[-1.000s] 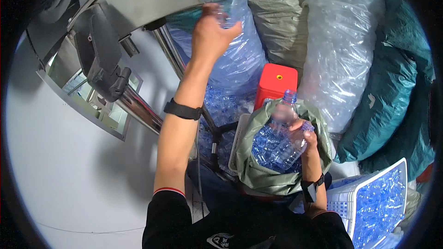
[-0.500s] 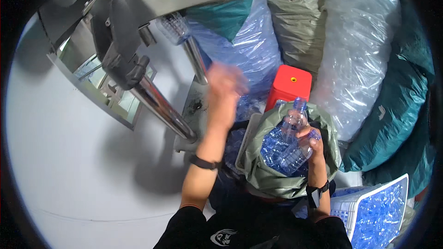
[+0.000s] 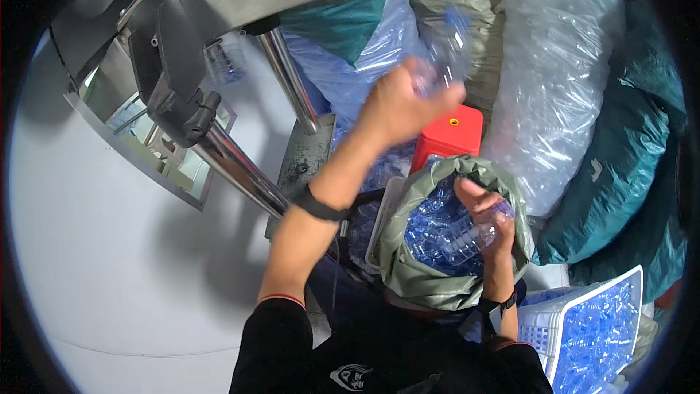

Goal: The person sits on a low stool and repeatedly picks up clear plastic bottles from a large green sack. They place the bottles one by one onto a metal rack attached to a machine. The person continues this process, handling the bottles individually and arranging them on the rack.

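My left hand, smeared by motion, is raised above the sack's far left side. Its fingers are closed around the lower part of a clear plastic bottle, whose bluish neck points up. Over the sack opening, my right hand grips a second clear bottle, tilted with its neck end in the palm. Below it, the olive green sack is filled with many bluish clear bottles. A third clear bottle is in the air beside the metal machine, away from both hands.
A machine with steel posts stands at the left. Beyond the sack is a red stool. Large stuffed bags line the back and right. A white basket of blue bottles stands at the lower right.
My left hand has moved right and closed on the bottle that stood up beside my right hand. Next to the machine, the airborne bottle has moved left and down. My right hand still holds its bottle.
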